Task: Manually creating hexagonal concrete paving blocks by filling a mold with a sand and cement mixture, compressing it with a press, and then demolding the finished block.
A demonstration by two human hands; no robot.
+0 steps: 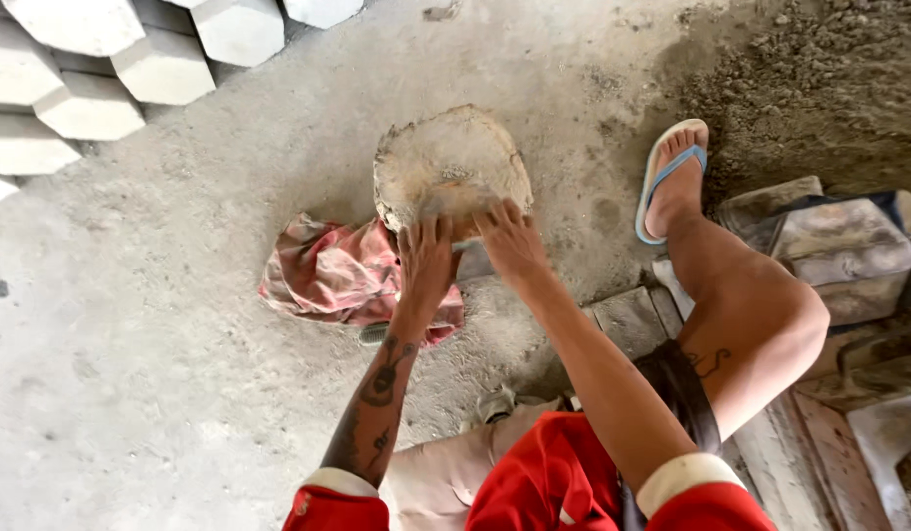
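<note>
1. Fingers (438, 234) of the left hand (426, 265) are spread flat and narrow-gapped, pressed palm-down on the near edge of a round, mortar-caked slab (446, 162); nothing is gripped.
2. Fingers of the right hand (513, 241) are likewise extended and laid on the slab's near rim, just right of the left fingertips; whether any fingertip is hooked under the edge cannot be told.
3. The slab is located directly beyond the fingertips of both hands, resting on the dusty concrete floor (180, 374). A crumpled pink-red cloth (328, 275) lies to the left of and beneath the left fingers.
4. Risk, as judged: the crust appears crumbly, so an edge could break off under fingertip pressure. Loose dust could let the flat palms slip. The cloth could be caught under the rim if the slab is shifted toward the fingers.
5. A foot in a blue-strapped sandal (672, 177) is planted well to the right of the right fingers and could be struck if the slab slides that way.
6. Pose: both forearms are extended forward from red sleeves, nearly parallel, converging at the wrists, with the body crouched.
7. Pale hexagonal blocks (91, 69) are stacked far beyond and left of the fingers.
</note>
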